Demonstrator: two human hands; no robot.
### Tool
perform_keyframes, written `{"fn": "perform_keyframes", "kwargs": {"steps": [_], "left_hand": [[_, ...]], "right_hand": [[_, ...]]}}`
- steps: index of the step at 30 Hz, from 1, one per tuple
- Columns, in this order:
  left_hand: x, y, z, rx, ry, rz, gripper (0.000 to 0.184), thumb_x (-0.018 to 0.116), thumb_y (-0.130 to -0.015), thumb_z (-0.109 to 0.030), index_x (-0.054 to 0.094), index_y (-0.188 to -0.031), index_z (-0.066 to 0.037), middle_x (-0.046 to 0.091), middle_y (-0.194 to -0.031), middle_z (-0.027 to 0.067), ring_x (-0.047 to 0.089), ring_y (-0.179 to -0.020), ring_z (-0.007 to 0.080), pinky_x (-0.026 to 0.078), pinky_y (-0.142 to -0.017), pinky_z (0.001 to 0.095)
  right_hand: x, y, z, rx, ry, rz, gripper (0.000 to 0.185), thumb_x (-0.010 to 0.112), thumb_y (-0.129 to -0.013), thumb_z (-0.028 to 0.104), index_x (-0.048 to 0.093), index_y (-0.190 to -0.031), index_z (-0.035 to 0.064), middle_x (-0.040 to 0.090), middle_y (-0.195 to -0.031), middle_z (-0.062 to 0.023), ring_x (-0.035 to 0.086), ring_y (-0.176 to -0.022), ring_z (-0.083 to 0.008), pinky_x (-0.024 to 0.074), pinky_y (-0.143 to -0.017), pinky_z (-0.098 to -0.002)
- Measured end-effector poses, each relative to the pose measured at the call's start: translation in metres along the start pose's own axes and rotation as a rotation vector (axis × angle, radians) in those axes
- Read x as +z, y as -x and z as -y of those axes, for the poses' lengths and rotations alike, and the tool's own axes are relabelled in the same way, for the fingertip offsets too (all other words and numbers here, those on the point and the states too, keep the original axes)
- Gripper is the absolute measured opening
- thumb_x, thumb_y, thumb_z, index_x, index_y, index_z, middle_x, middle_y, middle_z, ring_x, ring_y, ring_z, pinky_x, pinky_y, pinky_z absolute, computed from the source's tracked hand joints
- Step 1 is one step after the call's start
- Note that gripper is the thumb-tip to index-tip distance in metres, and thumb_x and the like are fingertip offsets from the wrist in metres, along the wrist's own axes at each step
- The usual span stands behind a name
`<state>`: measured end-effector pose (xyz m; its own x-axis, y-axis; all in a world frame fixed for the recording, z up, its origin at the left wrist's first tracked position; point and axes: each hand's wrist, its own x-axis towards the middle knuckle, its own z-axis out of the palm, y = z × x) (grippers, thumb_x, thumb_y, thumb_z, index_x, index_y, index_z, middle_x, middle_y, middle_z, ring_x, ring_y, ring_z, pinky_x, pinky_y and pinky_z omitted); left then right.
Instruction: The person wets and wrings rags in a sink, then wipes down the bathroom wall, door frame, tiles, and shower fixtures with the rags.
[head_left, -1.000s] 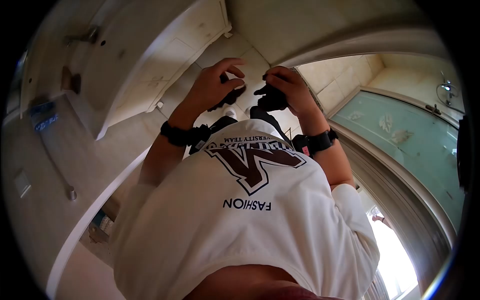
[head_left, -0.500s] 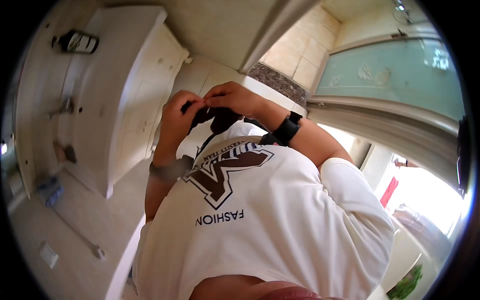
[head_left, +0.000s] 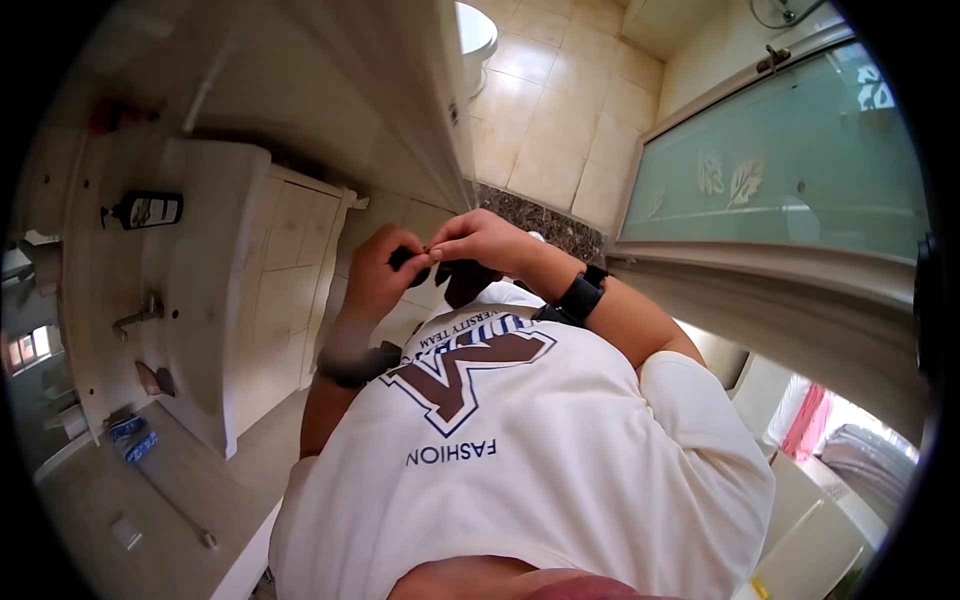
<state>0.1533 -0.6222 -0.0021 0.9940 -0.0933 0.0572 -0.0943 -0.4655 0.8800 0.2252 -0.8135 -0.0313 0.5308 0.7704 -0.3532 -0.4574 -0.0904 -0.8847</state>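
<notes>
My left hand (head_left: 378, 278) is closed in a pinch around a small black item (head_left: 402, 258), whose kind I cannot make out. Its fingertips meet those of my right hand (head_left: 482, 242), which is pinched at the same spot. A dark brown shape (head_left: 466, 286) shows below my right hand, and I cannot tell whether it is held. Black bands (head_left: 580, 297) circle both wrists. Both hands are in front of the white T-shirt (head_left: 560, 440) I wear.
A white washbasin (head_left: 205, 300) with a faucet (head_left: 140, 316) and a dark pump bottle (head_left: 148, 210) is on the left. Past a door frame lie a tiled floor (head_left: 545, 110) and a white toilet (head_left: 475, 35). A frosted glass panel (head_left: 770, 165) stands at the right.
The view has shifted, so the basin and my hands sit lower and the toilet shows. Both hands stay together, fingertips touching, and less of the black item shows.
</notes>
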Motion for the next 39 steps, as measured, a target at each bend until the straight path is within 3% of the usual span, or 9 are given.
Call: {"fn": "perform_keyframes", "kwargs": {"steps": [7, 11, 16, 20, 23, 26, 32, 35, 39], "left_hand": [[0.090, -0.102, -0.056, 0.203, -0.301, 0.092, 0.018, 0.072, -0.075, -0.009, 0.067, -0.092, -0.009, 0.064, -0.085, 0.0073, 0.062, -0.076, 0.0271, 0.050, -0.065, 0.0349], [0.094, -0.108, -0.064, 0.037, -0.313, 0.016, 0.019, 0.070, -0.079, -0.010, 0.068, -0.098, -0.009, 0.065, -0.085, 0.0079, 0.062, -0.074, 0.0260, 0.050, -0.064, 0.0337], [0.081, -0.077, -0.039, -0.401, -0.360, -0.144, 0.020, 0.066, -0.083, -0.005, 0.067, -0.104, -0.004, 0.067, -0.088, 0.0088, 0.063, -0.075, 0.0188, 0.050, -0.068, 0.0294], [0.081, -0.048, -0.024, -0.543, -0.398, -0.242, 0.020, 0.066, -0.082, -0.009, 0.068, -0.102, -0.005, 0.066, -0.087, 0.0111, 0.062, -0.073, 0.0212, 0.049, -0.066, 0.0297], [0.088, -0.034, -0.017, -0.622, -0.454, -0.226, 0.020, 0.065, -0.083, -0.012, 0.068, -0.102, -0.005, 0.066, -0.089, 0.0114, 0.062, -0.073, 0.0230, 0.049, -0.067, 0.0313], [0.100, -0.033, -0.026, -0.657, -0.396, -0.228, 0.021, 0.065, -0.084, -0.016, 0.068, -0.102, -0.005, 0.066, -0.090, 0.0115, 0.061, -0.071, 0.0234, 0.049, -0.066, 0.0326], [0.117, -0.017, -0.027, -0.718, -0.391, -0.265, 0.022, 0.065, -0.084, -0.016, 0.067, -0.103, -0.005, 0.066, -0.089, 0.0116, 0.063, -0.072, 0.0232, 0.050, -0.066, 0.0325], [0.111, -0.019, -0.029, -0.704, -0.408, -0.303, 0.020, 0.065, -0.084, -0.016, 0.068, -0.101, -0.005, 0.066, -0.087, 0.0119, 0.064, -0.075, 0.0250, 0.051, -0.068, 0.0325], [0.121, -0.009, -0.026, -0.755, -0.356, -0.368, 0.019, 0.065, -0.084, -0.015, 0.068, -0.101, -0.006, 0.066, -0.087, 0.0112, 0.063, -0.073, 0.0249, 0.050, -0.067, 0.0322]], "right_hand": [[-0.156, 0.037, 0.021, 0.040, -0.343, -0.207, 0.009, 0.067, -0.082, 0.013, 0.065, -0.087, 0.0055, 0.062, -0.076, -0.0012, 0.058, -0.069, -0.0088, 0.0475, -0.064, -0.0232], [-0.222, 0.042, 0.035, -0.073, -0.425, -0.321, 0.018, 0.048, -0.088, 0.017, 0.053, -0.074, 0.0068, 0.057, -0.075, -0.0061, 0.054, -0.071, -0.0151, 0.0462, -0.070, -0.0269], [-0.285, 0.067, 0.116, -0.350, -0.383, -0.410, 0.025, 0.056, -0.094, 0.023, 0.064, -0.088, 0.0008, 0.058, -0.075, -0.0016, 0.055, -0.064, -0.0102, 0.0472, -0.062, -0.0227], [-0.342, 0.093, 0.180, -0.926, -0.338, -0.606, 0.019, 0.061, -0.086, 0.011, 0.061, -0.102, 0.0017, 0.063, -0.083, -0.0103, 0.062, -0.083, -0.0256, 0.0486, -0.088, -0.0393], [-0.341, 0.108, 0.245, -1.455, -0.593, -1.040, 0.022, 0.055, -0.082, 0.018, 0.061, -0.096, 0.0022, 0.065, -0.086, -0.0154, 0.064, -0.085, -0.0319, 0.0486, -0.086, -0.0538], [-0.318, 0.104, 0.274, -1.702, -0.513, -1.068, 0.034, 0.059, -0.080, 0.018, 0.058, -0.105, -0.0039, 0.065, -0.086, -0.0197, 0.064, -0.083, -0.0370, 0.0498, -0.082, -0.0541], [-0.304, -0.155, 0.122, -0.562, 0.737, -0.379, 0.058, 0.057, -0.083, 0.017, 0.036, -0.134, -0.0002, 0.065, -0.086, -0.0245, 0.062, -0.077, -0.0392, 0.0488, -0.071, -0.0498], [-0.293, -0.130, 0.027, -0.099, 1.094, -0.162, 0.069, 0.056, -0.082, 0.016, 0.028, -0.145, 0.0045, 0.065, -0.093, -0.0270, 0.063, -0.087, -0.0421, 0.0498, -0.076, -0.0493], [-0.331, -0.044, -0.087, 0.144, 0.932, -0.116, 0.060, 0.069, -0.078, 0.031, 0.052, -0.131, 0.0054, 0.065, -0.107, -0.0217, 0.062, -0.099, -0.0379, 0.0499, -0.084, -0.0442]]}}
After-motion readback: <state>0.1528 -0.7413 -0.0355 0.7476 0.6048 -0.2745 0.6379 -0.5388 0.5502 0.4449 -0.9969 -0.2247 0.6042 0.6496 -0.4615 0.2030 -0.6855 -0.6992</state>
